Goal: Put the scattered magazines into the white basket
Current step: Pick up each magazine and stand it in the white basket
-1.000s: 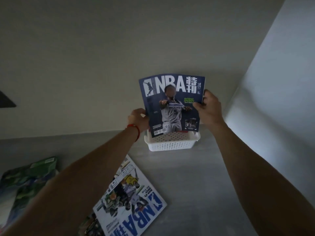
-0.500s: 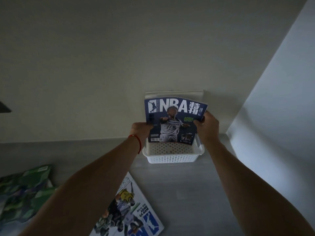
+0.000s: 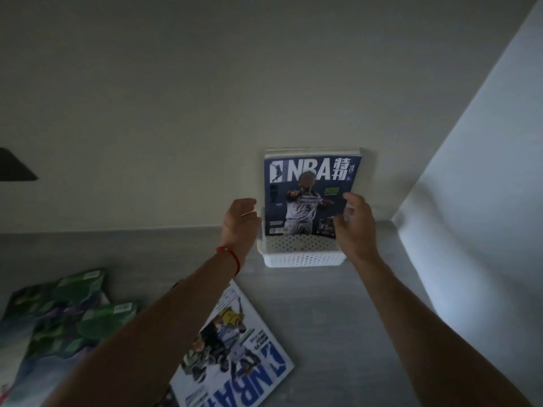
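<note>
A dark-blue NBA magazine (image 3: 308, 195) stands upright in the white basket (image 3: 302, 258) against the wall, with both hands beside it: the left hand (image 3: 239, 221) open and clear, the right hand (image 3: 357, 227) loose-fingered at its edge, grip released. Another NBA magazine (image 3: 235, 353) lies on the surface nearer than the basket.

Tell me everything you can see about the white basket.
The white basket looks like plastic, rectangular with rounded corners and small perforations across its walls. It sits on the grey surface against the back wall, near the corner. A blue NBA magazine stands upright inside it, leaning on the wall, with more pages edging out behind. The left hand and right hand flank it, fingers open.
</note>
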